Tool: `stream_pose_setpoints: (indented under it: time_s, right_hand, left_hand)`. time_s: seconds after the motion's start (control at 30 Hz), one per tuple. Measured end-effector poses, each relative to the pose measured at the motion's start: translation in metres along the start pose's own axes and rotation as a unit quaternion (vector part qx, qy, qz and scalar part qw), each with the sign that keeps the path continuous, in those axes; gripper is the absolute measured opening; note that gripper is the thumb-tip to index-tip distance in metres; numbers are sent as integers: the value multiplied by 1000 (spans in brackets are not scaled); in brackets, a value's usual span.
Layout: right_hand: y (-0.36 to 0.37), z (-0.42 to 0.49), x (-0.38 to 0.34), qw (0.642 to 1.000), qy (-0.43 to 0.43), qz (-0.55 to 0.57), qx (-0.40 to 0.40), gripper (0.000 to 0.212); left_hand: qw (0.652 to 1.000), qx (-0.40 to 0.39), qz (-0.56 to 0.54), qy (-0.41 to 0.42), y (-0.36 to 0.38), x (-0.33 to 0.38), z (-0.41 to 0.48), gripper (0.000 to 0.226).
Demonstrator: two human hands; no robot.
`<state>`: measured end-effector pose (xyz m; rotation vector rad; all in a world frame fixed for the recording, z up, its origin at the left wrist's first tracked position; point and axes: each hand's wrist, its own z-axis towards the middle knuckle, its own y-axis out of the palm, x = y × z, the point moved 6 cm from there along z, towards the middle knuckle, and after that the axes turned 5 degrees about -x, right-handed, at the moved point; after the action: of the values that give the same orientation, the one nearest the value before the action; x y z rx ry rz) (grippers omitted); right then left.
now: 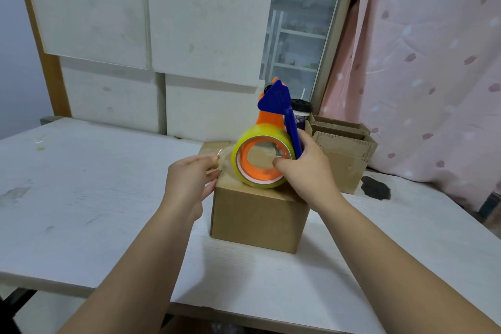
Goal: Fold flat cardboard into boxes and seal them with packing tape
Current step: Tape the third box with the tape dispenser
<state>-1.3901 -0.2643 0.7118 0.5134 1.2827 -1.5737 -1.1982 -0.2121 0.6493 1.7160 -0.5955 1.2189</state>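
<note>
Head view showed a closed brown cardboard box [260, 214] standing on the white desk [81, 184], with both hands above its top. The right hand [307, 171] gripped the orange and blue plastic tape dispenser [273, 106] by its blue handle, thumb hooked into the core of the yellowish roll of clear packing tape [254, 130]. The roll rested on or just over the box top (I could not tell which). The left hand [187, 184] had its fingers [206, 161] pinched narrowly on the free strip of clear tape [225, 156], drawn out short from the roll toward the box's left edge.

Neither hand was holding the box itself, so a hard pull on the strip could drag or tip the light box across the smooth desk instead of unwinding tape. The strip was thin and hard to make out; if it went slack or twisted, it would likely stick to itself or to the fingers and wrinkle on the cardboard. The top seam was hidden behind the roll, so a strip laid by guesswork might miss it and leave the flaps loose. A slip of the pinch could let the end fall back onto the roll. Behind to the right, a stack of open brown cardboard boxes [344, 149] stood close enough that a wide swing of the dispenser might knock it
</note>
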Motion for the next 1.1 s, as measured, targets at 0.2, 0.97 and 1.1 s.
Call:
stream_pose_setpoints:
  time_s: [0.2,0.97,1.1]
  right_hand:
    - [1,-1,-9,997,-48,54,-31,48]
    - [3,-7,-5,997,-68,-26,25,67]
    - [3,-9,-5,997,-69,-27,31,68]
  left_hand:
    - [1000,-5,-16,-3,-1,-8,5,7]
    - [986,-26,164,32,-9,-15,15,26]
    - [975,-38,212,45,-6,-11,16,31]
